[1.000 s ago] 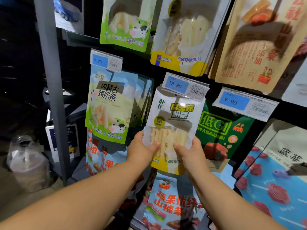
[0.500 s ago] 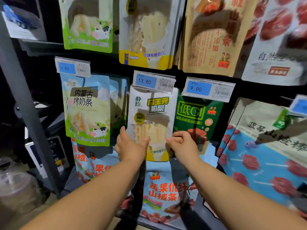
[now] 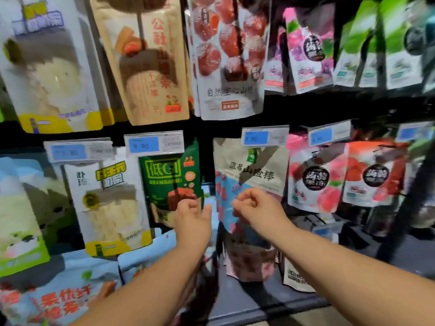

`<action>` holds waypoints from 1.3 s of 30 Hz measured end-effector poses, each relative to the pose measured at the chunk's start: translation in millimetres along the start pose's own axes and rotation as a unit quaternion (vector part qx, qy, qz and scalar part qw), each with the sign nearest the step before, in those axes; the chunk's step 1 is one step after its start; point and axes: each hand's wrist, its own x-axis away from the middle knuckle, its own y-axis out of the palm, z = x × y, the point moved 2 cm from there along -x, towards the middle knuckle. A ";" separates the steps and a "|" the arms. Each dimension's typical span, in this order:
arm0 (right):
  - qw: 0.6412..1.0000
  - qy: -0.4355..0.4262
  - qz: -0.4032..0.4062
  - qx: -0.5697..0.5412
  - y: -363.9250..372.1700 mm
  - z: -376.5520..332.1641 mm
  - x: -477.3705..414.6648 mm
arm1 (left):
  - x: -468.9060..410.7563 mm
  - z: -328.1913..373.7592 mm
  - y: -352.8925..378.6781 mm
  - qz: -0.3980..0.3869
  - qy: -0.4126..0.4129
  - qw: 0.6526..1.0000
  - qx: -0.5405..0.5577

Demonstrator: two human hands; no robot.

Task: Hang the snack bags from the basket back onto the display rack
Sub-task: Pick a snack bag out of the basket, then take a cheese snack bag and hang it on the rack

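Observation:
The white-and-yellow milk-stick snack bag (image 3: pixel 110 203) hangs on the display rack (image 3: pixel 277 107) under a blue price tag (image 3: pixel 78 151), left of a green bag (image 3: pixel 169 177). My left hand (image 3: pixel 193 216) hovers in front of the green bag's lower right corner, its fingers loosely curled and holding nothing. To its right, my right hand (image 3: pixel 255 205) floats before a beige-and-blue hawthorn-stick bag (image 3: pixel 256 175), with its fingers curled in and nothing in them. Neither hand touches a bag. The basket is out of view.
Rows of hanging snack bags fill the rack: brown and red bags (image 3: pixel 226 57) above, pink jelly bags (image 3: pixel 315 177) at the right, light-blue bags (image 3: pixel 61 300) below left. A dark shelf (image 3: pixel 263 300) runs under the hands.
Both hands have let go of the white-and-yellow bag, which now hangs on its hook. The hands and my view have shifted right along the rack.

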 end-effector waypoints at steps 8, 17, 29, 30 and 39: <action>0.989 0.028 0.107 0.097 -171.6 11.9 51.7 | 84.9 56.6 141.4 -0.234 0.064 0.970 0.027; 0.936 0.099 0.303 0.150 -333.9 37.6 142.1 | 225.0 128.0 277.4 -0.441 0.132 0.887 0.028; 0.842 0.217 0.433 0.239 -476.0 53.9 269.4 | 335.6 172.7 352.1 -0.466 0.305 0.817 -0.149; 0.833 0.231 0.435 0.252 -484.5 54.0 277.9 | 339.7 176.4 357.5 -0.467 0.334 0.805 -0.151; 0.732 0.440 0.378 0.356 -543.6 50.0 364.6 | 401.0 216.7 415.8 -0.570 0.479 0.654 -0.134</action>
